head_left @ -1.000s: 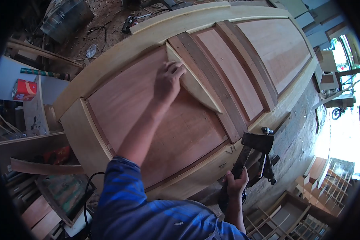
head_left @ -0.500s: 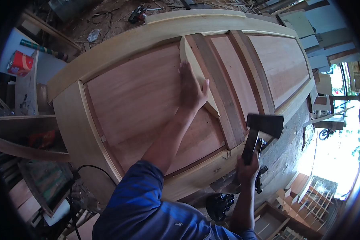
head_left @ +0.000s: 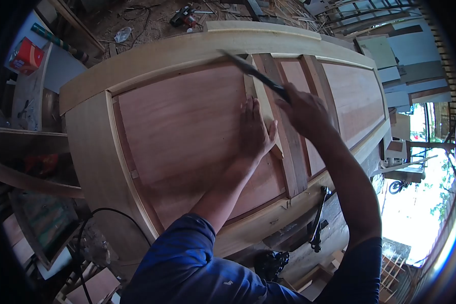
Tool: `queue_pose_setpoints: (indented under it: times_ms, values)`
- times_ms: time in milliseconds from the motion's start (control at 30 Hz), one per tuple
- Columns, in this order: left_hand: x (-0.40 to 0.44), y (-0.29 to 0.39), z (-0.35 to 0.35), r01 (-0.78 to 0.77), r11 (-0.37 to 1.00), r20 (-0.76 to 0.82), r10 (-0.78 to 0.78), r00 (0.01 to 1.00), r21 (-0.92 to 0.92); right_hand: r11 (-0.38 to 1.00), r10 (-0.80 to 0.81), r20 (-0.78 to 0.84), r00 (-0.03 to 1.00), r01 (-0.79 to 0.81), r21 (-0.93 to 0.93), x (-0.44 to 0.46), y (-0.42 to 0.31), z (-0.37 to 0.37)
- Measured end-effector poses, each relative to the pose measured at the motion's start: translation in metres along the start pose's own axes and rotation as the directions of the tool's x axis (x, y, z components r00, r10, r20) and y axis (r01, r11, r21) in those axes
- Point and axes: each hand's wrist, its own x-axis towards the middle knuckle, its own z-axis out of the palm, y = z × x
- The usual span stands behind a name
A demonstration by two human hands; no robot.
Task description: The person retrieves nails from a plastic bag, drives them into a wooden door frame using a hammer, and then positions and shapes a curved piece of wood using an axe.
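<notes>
A large wooden door with reddish inset panels lies flat before me. My left hand presses a pale wooden strip against the dark crosspiece, its fingers stretched along the panel side and its thumb on the strip's other side. My right hand is closed round the handle of a hatchet. The hatchet appears edge-on over the strip's far end, tilted toward the door's far rail. Whether it touches the strip I cannot tell.
A clamp sits at the door's near edge. A black cable curves at the near left. Beyond the far rail lie a power tool and wood scraps. A red can stands at left; boards lean at right.
My right hand has swung the hatchet up and leftward from the door's near edge to above the strip's far end. My left hand stays on the strip; the view has shifted slightly.
</notes>
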Motion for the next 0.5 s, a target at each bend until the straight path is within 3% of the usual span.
queue_pose_setpoints:
  times_ms: [133, 200, 233, 333, 367, 400, 433, 467, 500]
  values:
    - [-0.007, 0.000, 0.003, -0.017, 0.993, 0.114, 0.004, 0.993, 0.115, 0.954, -0.297, -0.069, 0.952, 0.299, 0.031, 0.002, -0.130, -0.051]
    - [-0.007, 0.002, -0.001, 0.029, 0.992, 0.121, -0.044, 0.992, 0.120, 0.878, -0.478, -0.217, 0.851, 0.469, -0.092, -0.005, -0.171, -0.067]
    - [-0.008, 0.003, -0.002, 0.060, 0.990, 0.127, -0.076, 0.989, 0.124, 0.811, -0.582, -0.309, 0.752, 0.561, -0.164, -0.008, -0.178, -0.071]
    - [-0.009, 0.003, -0.001, 0.098, 0.987, 0.123, -0.114, 0.986, 0.128, 0.806, -0.588, -0.304, 0.750, 0.575, -0.143, 0.011, -0.130, -0.015]
    - [-0.006, 0.002, -0.002, 0.062, 0.992, 0.090, -0.071, 0.993, 0.107, 0.808, -0.458, -0.147, 0.876, 0.342, -0.480, 0.022, -0.087, 0.015]
    - [-0.004, 0.001, -0.002, 0.032, 0.997, 0.051, -0.036, 0.998, 0.077, 0.964, -0.072, 0.178, 0.981, 0.114, -0.239, 0.029, -0.064, -0.009]
    - [0.002, 0.004, -0.006, -0.043, 0.999, -0.065, 0.041, 0.997, -0.026, 0.971, 0.042, 0.094, 0.995, -0.018, -0.238, 0.043, -0.044, -0.003]
    - [0.001, 0.002, -0.008, -0.035, 0.999, -0.056, 0.035, 0.998, -0.008, 0.966, 0.164, -0.001, 0.986, -0.161, -0.203, 0.054, -0.032, 0.007]
    - [0.008, 0.000, -0.008, -0.036, 0.999, -0.061, 0.037, 0.997, 0.012, 0.976, 0.120, -0.049, 0.992, -0.127, -0.177, 0.064, -0.034, -0.005]
